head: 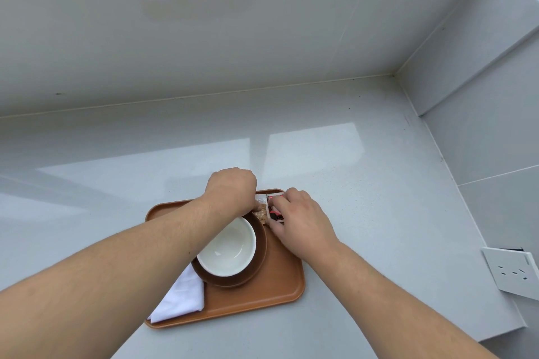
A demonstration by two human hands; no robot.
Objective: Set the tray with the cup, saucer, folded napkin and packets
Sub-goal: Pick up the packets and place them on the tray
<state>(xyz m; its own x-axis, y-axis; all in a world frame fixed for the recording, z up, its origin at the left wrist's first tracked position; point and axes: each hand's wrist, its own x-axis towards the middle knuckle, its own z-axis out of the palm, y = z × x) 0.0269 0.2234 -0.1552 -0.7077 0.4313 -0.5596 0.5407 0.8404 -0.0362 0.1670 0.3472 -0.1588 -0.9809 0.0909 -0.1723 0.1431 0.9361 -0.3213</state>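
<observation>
**Clerk:** Head view. Any writing to record?

**Inspector:** Two packets lie side by side at the tray's (287,285) far right corner. The brown packet (263,212) has a white top bearing a small grey logo, too small to read. The red packet (274,212) shows red and black print with a white border; no words are legible on it. A white socket plate (511,271) on the right wall carries no readable marking.

**Clerk:** State of the hands?

**Inspector:** The left hand (232,190) is curled knuckles-up over the far rim of the tray. Its grip is narrow, closed on the left edge of the brown packet, with the fingertips mostly hidden. The right hand (302,223) lies over the red packet, thumb at its near edge and fingers across the top, pinching it. The two packets touch.

**Clerk:** The other items?

**Inspector:** The tray is orange-brown, rectangular with rounded corners, and sits flat on the grey worktop (364,178). The cup (227,246), white and empty, sits upright on the dark brown saucer (258,264) at mid-tray. The left forearm crosses its near-left rim. The napkin (182,297), white and folded, lies at the near left corner, one edge tucked under the saucer and one tip over the tray's rim.
</observation>
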